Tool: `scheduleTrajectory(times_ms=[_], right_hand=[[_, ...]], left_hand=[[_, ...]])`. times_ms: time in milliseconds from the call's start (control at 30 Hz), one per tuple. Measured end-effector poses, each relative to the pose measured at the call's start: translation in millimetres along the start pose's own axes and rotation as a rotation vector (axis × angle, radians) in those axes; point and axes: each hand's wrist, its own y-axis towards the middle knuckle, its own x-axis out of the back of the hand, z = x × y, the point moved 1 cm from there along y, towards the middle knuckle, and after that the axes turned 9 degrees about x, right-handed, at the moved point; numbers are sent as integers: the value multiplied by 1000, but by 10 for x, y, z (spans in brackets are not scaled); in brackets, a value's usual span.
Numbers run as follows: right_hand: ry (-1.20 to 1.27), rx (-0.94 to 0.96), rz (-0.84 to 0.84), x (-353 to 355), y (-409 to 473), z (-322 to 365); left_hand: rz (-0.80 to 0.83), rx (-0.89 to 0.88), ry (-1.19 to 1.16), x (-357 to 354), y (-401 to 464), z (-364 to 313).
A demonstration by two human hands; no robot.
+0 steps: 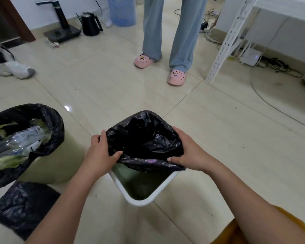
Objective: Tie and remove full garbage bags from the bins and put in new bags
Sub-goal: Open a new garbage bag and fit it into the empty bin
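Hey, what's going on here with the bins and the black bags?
A person is working a black bag at the white square bin. The left hand and right hand each grip an edge of the bag's mouth; its near edge is off the rim. Beside it, a round bin holds a bag full of rubbish, untied. Another black bag lies on the floor.

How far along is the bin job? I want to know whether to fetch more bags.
Partly done, it seems. A black bag lies on the floor at lower left. In hand: the left hand and right hand hold a black liner open over the white bin; its near rim is still bare. Left: the round bin still holds a full, untied bag.
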Motion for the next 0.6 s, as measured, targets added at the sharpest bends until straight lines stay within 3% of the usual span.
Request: scheduleTrajectory(times_ms=[200,300,433,533,600], right_hand=[[-106,-31,-260,65,146,2],[-299,-129,-348,-36,63,40],[-22,-238,-234,-155,-59,-1],[82,-175,-179,-93,-1,14],[70,-66,-238,-13,94,73]], left_hand=[[36,87,-110,-66,-94,-18],[-50,-43,99,-81,-157,6],[48,-187,143,-58,-117,134],[106,-164,157,-82,-100,170],[79,-126,89,-70,-98,127]])
